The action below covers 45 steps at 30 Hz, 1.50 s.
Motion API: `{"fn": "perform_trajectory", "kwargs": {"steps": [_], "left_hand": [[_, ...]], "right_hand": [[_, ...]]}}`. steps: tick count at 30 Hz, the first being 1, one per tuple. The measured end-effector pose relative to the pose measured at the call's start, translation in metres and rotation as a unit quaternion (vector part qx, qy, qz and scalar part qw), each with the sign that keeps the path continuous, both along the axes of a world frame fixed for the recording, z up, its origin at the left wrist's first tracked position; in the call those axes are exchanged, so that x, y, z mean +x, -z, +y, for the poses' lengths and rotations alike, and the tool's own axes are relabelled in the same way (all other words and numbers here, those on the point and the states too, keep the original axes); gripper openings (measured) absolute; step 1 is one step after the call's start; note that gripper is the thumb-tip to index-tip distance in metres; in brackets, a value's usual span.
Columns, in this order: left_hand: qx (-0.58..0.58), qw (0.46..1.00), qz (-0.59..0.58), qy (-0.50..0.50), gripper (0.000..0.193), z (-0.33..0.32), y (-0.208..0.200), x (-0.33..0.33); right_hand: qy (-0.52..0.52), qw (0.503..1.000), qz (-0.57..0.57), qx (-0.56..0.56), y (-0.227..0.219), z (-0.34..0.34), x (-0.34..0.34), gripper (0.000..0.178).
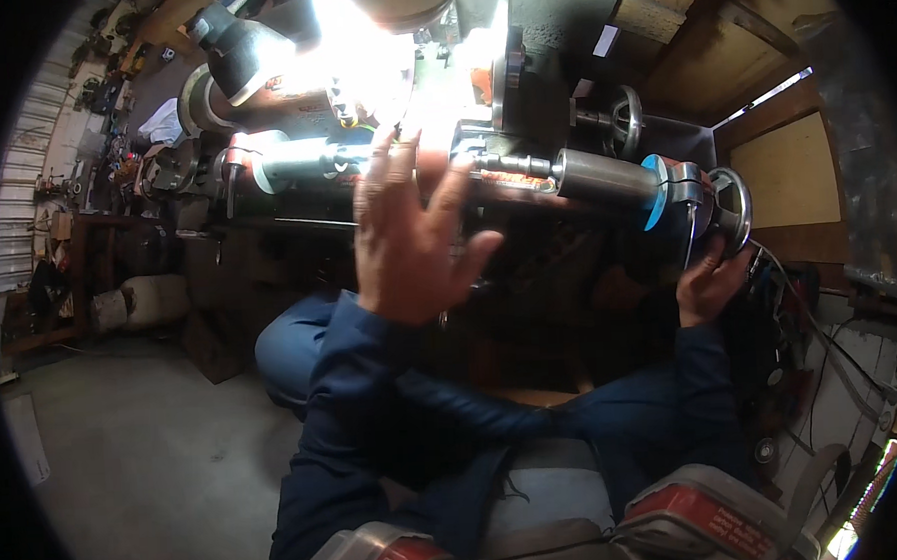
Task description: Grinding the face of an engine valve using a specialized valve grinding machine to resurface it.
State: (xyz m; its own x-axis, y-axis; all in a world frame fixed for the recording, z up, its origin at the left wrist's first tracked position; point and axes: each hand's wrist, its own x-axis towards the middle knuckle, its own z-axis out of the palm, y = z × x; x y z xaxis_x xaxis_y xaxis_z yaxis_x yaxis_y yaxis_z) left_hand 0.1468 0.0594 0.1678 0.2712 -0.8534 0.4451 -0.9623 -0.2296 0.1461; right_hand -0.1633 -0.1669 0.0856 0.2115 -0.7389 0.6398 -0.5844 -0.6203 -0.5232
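My left hand point(412, 237) is raised with fingers stretched out and thumb apart, holding nothing. Its fingertips reach the brightly lit middle of a lathe-like machine; glare hides whether they touch it. My right hand point(711, 284) is closed around the lower rim of a metal handwheel point(744, 207) at the machine's right end. Left of that wheel are a blue disc point(655, 193), a grey steel cylinder point(599, 173) and a thinner stepped shaft point(514, 164). Another cylinder point(298, 164) lies in line on the far side of my left hand.
A black lamp point(233, 54) shines over the machine. Behind it stands an upright disc-shaped wheel point(504, 62), with a second handwheel point(627, 122) farther right. Tools and small parts crowd the left bench point(112, 145). Cables point(810, 314) hang at the right. Bare floor point(165, 442) shows at lower left.
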Motion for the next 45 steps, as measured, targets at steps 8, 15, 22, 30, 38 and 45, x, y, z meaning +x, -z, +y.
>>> {"fn": "perform_trajectory", "kwargs": {"steps": [8,15,22,30,38,45], "left_hand": [[0.06,0.998,0.026,0.001,0.061,-0.015,0.003,-0.018],[0.049,0.997,0.053,-0.007,0.058,-0.019,0.001,-0.022],[0.01,0.994,0.108,-0.021,0.056,-0.022,-0.004,-0.027],[-0.002,0.994,0.11,-0.022,0.056,-0.02,-0.002,-0.026],[-0.023,0.992,0.12,-0.019,0.053,-0.018,-0.008,-0.024],[-0.257,0.959,0.077,-0.086,0.034,0.006,0.003,0.059]], "right_hand": [[-0.001,0.999,0.021,-0.025,-0.013,0.001,0.003,0.044],[-0.029,0.992,-0.118,-0.036,0.049,-0.008,-0.004,0.053],[-0.023,0.998,-0.063,0.004,0.062,-0.012,-0.02,0.061],[-0.016,0.99,0.095,0.106,-0.049,0.004,0.001,0.03],[-0.001,0.999,0.021,-0.046,0.022,-0.002,-0.008,0.046],[0.055,0.995,0.081,-0.021,0.088,-0.03,-0.045,0.066]]}}
